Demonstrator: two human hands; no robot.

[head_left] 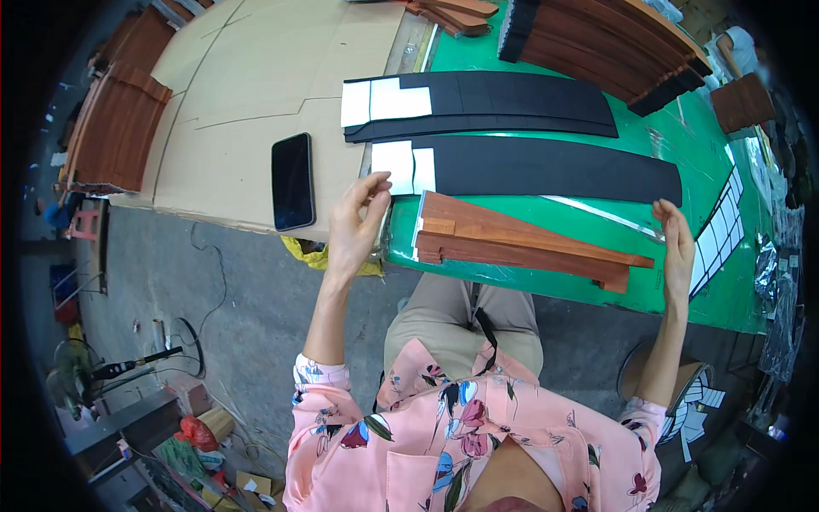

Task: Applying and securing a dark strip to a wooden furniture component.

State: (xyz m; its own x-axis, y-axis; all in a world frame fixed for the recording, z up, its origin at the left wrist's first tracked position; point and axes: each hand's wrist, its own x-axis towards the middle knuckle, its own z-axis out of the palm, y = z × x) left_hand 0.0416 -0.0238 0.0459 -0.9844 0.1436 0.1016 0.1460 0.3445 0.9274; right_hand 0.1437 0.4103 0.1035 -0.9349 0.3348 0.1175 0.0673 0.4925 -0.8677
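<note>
My left hand (pixel 358 224) hovers at the left end of the lower black strip, its fingers half bent and thumb apart, with nothing visible in it. Beside its fingertips is a white paper piece (pixel 393 165) on that black strip (pixel 546 168). Past the strip's right end I have my right hand (pixel 678 243) raised, empty as far as I can see, its fingers loosely bent and its thumb mostly hidden. Between my hands, along the near table edge, lies a long tapered reddish-brown wooden piece (pixel 520 245). A second black strip (pixel 520 102) with white paper pieces (pixel 384 101) lies farther back.
A phone (pixel 293 182) rests on cardboard (pixel 256 102) at left. Stacked brown moulded pieces stand at the far right (pixel 606 51) and far left (pixel 119 128). White label-like pieces (pixel 718 230) lie on the green tabletop (pixel 512 271). A round bin (pixel 689 380) stands below right.
</note>
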